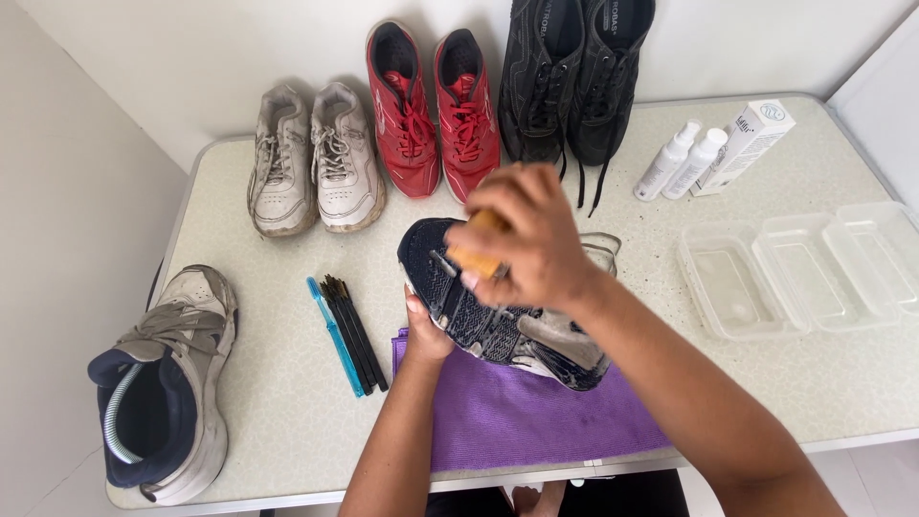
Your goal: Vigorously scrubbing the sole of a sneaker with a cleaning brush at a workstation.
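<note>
Far left, a grey-and-navy shoe (168, 383) lies at the counter (278, 421) edge, opening toward the camera. Behind it, a worn white pair (314, 158) against the wall. Next right: a blue toothbrush (335, 335) w/ dark brushes (359, 330) just beside it, laid parallel. Red pair (433, 110) w/ red laces stands at the back.

Centre: left hand (424, 330) grips the toe end of a dark-soled shoe (503, 321), thumb on the edge, other fingers hidden under it. Shoe is held sole-up, tilted, over a purple cloth (526, 412) spread at the near edge. Right hand (526, 239) is closed around a wooden brush (479, 251), pressed on the sole near the toe; hand is motion-blurred, bristles not visible.

Back centre-right: black lace-up pair (574, 77), laces trailing onto the counter. Then two white spray bottles (682, 161) lying beside a white carton (745, 146). Far right: clear plastic trays (804, 268), three in a row, touching.
</note>
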